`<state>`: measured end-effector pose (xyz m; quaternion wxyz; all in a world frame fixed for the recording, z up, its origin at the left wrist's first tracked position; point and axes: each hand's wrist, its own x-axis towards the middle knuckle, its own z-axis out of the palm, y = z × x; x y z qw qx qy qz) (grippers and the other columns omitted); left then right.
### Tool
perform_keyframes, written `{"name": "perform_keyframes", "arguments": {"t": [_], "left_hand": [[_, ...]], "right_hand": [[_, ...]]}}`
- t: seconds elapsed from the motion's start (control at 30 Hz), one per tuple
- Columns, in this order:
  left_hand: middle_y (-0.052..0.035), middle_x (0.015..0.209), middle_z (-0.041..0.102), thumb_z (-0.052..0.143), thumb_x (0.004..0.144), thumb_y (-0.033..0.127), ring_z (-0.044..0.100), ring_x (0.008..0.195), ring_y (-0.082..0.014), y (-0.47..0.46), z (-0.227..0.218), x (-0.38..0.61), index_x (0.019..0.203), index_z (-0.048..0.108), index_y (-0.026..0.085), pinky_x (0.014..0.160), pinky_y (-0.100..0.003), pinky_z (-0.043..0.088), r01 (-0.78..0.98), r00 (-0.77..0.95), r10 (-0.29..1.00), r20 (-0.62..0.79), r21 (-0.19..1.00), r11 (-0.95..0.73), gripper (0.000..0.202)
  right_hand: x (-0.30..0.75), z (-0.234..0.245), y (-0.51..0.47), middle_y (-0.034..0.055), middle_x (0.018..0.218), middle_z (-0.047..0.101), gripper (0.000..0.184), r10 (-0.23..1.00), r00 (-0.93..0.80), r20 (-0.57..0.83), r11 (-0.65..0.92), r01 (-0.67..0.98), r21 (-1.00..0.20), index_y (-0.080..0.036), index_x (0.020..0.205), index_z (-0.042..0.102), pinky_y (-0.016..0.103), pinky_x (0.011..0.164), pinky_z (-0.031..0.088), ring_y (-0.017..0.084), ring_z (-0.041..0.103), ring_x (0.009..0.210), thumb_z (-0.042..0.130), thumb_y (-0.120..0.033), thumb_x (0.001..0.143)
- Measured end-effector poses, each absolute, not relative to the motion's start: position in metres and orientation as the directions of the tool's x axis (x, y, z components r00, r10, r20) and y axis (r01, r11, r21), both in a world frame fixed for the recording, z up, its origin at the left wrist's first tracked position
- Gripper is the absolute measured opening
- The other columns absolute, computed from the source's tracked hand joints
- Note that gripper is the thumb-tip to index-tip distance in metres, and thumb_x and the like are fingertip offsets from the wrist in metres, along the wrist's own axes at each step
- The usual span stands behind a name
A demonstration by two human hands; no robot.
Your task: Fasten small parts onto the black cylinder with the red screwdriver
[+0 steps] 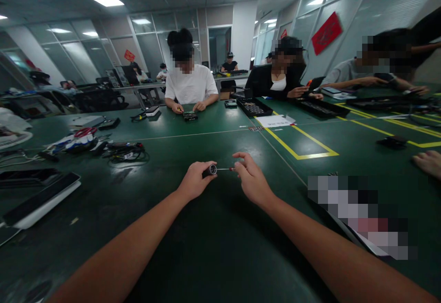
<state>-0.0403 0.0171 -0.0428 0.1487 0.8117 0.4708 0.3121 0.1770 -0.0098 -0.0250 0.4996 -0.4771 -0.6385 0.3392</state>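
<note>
Over the middle of the green table, my left hand (194,181) is closed around a dark, short cylinder (212,170) whose round, light-rimmed end faces me. A small screwdriver (231,169) with a thin metal shaft and a reddish handle runs level from the cylinder's right side to my right hand (253,179). The fingers of that hand pinch the handle, while the index finger stretches out above it. Whether the shaft's tip enters the cylinder or only touches its side I cannot tell. Much of the cylinder is hidden in my left palm.
Black cables (129,152) and tools lie at left, behind a black-and-white flat case (44,199). Yellow tape (298,157) marks the table at right, near a white paper sign (274,120). Black trays (255,108) stand farther back. Several people sit around the table.
</note>
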Motion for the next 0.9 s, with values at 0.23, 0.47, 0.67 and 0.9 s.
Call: {"name": "perform_keyframes", "arguments": {"t": [0.23,0.47,0.67,0.9], "left_hand": [[-0.0043,0.110,0.072,0.071,0.090,0.022,0.062,0.103,-0.0251,0.018,-0.044,-0.039,0.126,0.065,0.025,0.097,-0.044,0.046,0.679,0.355,0.858,0.371,0.529,-0.510,0.036],[-0.0034,0.109,0.071,0.068,0.093,0.023,0.062,0.103,-0.0238,0.014,-0.041,-0.037,0.127,0.064,0.026,0.102,-0.047,0.041,0.695,0.420,0.802,0.424,0.419,-0.585,0.035],[-0.0026,0.106,0.072,0.071,0.092,0.025,0.062,0.101,-0.0244,0.015,-0.041,-0.036,0.126,0.065,0.026,0.098,-0.046,0.042,0.726,0.367,0.837,0.405,0.437,-0.530,0.035],[-0.0033,0.108,0.072,0.072,0.091,0.026,0.063,0.103,-0.0248,0.014,-0.040,-0.033,0.125,0.064,0.024,0.100,-0.047,0.041,0.716,0.373,0.830,0.413,0.440,-0.541,0.036]], "right_hand": [[0.171,-0.027,-0.009,0.0004,0.082,0.063,0.020,0.924,0.022,0.382,0.375,0.147,-0.915,-0.024,0.100,0.057,0.034,0.070,0.046,0.020,0.060,0.074,0.058,-0.042,0.090],[0.171,-0.029,0.004,0.0026,0.069,0.063,0.031,0.980,0.201,0.000,0.048,-0.236,-0.971,-0.022,0.079,0.063,0.033,0.062,0.049,0.018,0.058,0.062,0.062,-0.052,0.087],[0.175,-0.030,0.008,0.0005,0.068,0.063,0.025,0.958,0.281,-0.060,0.042,-0.344,-0.938,-0.023,0.077,0.062,0.029,0.057,0.047,0.016,0.057,0.060,0.067,-0.046,0.084],[0.171,-0.031,0.002,0.0022,0.075,0.068,0.034,0.960,0.190,0.205,0.221,-0.069,-0.973,-0.022,0.086,0.063,0.032,0.063,0.049,0.018,0.062,0.067,0.063,-0.056,0.086]]}}
